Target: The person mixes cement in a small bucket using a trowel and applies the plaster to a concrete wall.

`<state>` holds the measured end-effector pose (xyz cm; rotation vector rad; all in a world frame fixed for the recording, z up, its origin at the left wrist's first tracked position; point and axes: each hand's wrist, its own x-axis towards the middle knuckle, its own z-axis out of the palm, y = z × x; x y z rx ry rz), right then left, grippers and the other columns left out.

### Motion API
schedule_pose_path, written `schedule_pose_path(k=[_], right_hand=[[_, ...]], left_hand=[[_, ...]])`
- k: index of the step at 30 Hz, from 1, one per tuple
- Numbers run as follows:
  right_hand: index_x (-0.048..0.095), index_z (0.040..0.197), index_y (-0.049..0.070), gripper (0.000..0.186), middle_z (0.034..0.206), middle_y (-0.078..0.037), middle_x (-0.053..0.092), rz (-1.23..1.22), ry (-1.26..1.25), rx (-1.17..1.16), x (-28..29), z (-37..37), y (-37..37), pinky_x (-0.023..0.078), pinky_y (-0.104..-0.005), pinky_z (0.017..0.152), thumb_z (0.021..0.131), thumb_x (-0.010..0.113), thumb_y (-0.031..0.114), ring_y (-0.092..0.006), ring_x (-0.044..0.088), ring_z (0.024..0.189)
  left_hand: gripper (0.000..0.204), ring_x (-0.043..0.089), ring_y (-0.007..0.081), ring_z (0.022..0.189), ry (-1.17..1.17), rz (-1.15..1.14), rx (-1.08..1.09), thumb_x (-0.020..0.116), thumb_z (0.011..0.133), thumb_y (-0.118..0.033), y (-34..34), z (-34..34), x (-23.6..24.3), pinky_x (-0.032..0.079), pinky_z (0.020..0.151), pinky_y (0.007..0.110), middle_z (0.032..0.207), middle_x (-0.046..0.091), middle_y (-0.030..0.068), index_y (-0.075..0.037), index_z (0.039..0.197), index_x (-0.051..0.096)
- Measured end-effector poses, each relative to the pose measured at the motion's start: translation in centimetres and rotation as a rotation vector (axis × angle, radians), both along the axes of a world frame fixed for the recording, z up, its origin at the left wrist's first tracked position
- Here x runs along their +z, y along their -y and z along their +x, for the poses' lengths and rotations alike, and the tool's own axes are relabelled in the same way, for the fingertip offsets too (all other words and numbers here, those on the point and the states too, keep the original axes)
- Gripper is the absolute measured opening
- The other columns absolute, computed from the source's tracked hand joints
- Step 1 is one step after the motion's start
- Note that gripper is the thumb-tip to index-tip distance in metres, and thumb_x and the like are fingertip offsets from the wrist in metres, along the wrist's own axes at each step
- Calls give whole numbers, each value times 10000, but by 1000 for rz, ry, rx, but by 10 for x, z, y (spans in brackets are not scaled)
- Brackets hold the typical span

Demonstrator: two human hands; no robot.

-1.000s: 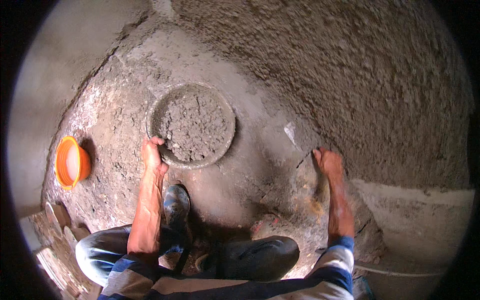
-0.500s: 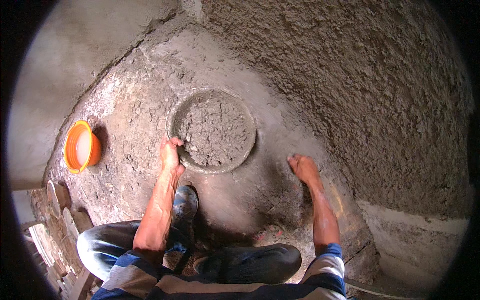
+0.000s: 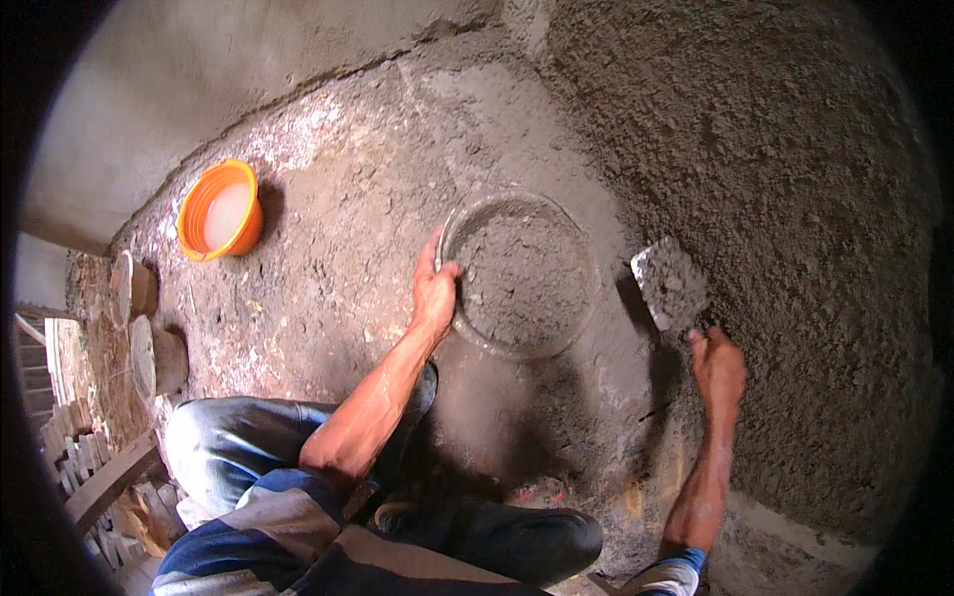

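A round basin (image 3: 588,316) full of wet grey mortar (image 3: 527,273) sits on the rough floor in front of me. My left hand (image 3: 434,296) is closed on its left rim, with the thumb over the edge. To the basin's right, my right hand (image 3: 717,370) is closed round the handle of a trowel. The flat trowel blade (image 3: 651,283) carries a lump of mortar (image 3: 679,285) and is close to the rough wall on the right. The handle is mostly hidden in my fist.
An orange bucket (image 3: 248,236) with cloudy liquid stands at the left. Two mortar-caked containers (image 3: 159,360) are nearer me, beside wood pieces (image 3: 114,487). Coarse wet mortar covers the right wall (image 3: 825,248); a smoother wall (image 3: 248,60) rises at the far left.
My right hand has moved right and slightly nearer me, and the trowel with its mortar load now shows clearly. The whole view has shifted, while my left hand stays on the basin rim.
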<state>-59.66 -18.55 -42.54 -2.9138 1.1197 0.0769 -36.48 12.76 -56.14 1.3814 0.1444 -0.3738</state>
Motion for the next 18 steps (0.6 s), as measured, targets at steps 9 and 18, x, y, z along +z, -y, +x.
schedule_pose_path(k=[9,18], right_hand=[[673,778,97,124,738,-110,647,-369,-282,640,66,129,-141,497,-376,555,805,596,191,-226,646,728],[583,1101,-8,357,978,-181,604,279,407,576,93,109,-179,475,-398,799,780,664,127,-338,602,915]], left_hand=[[539,483,288,1181,161,193,79,482,805,-23,6,0,2,357,1000,341,1262,524,181,-82,1338,428],[362,564,312,1070,778,772,139,487,875,-88,-15,-4,-3,433,913,356,1159,587,195,-49,1233,517]])
